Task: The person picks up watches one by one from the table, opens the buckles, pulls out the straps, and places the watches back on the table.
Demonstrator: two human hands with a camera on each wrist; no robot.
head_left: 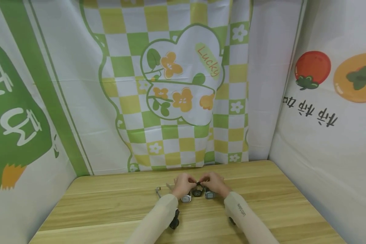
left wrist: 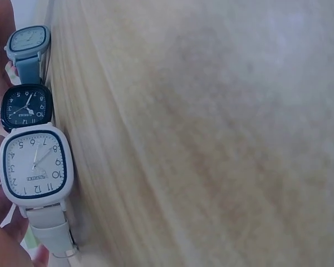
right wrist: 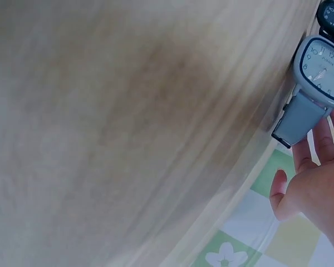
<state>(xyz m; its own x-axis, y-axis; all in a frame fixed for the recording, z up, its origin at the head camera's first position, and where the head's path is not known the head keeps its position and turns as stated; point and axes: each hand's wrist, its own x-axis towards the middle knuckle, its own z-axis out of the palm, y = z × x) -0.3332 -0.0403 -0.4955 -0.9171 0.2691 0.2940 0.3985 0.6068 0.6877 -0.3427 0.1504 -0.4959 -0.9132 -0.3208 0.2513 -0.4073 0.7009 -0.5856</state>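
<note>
- While the black watch (head_left: 197,192) is set on the bench (head_left: 116,206) between the two hands, its dark strap is pinched at the top from both sides.
- By the left hand (head_left: 183,184), one side of that strap is gripped, thumb and fingers brought together on it.
- By the right hand (head_left: 214,182), the other side is gripped in the same way, the two sets of fingertips held close together.
- The white watch (left wrist: 36,164) is placed just beside the black one, near the left hand; whether it is touched by those fingers cannot be told.
- The blue-grey watch (right wrist: 323,69) is placed on the other side, in front of the right fingers, its strap bent down behind the face.
- A thin metal piece (head_left: 158,193) is seen left of the left hand.
- Both forearms are covered by pale sleeves (head_left: 247,217).
- Behind the bench, a checked cloth (head_left: 167,135) is hung.
</note>
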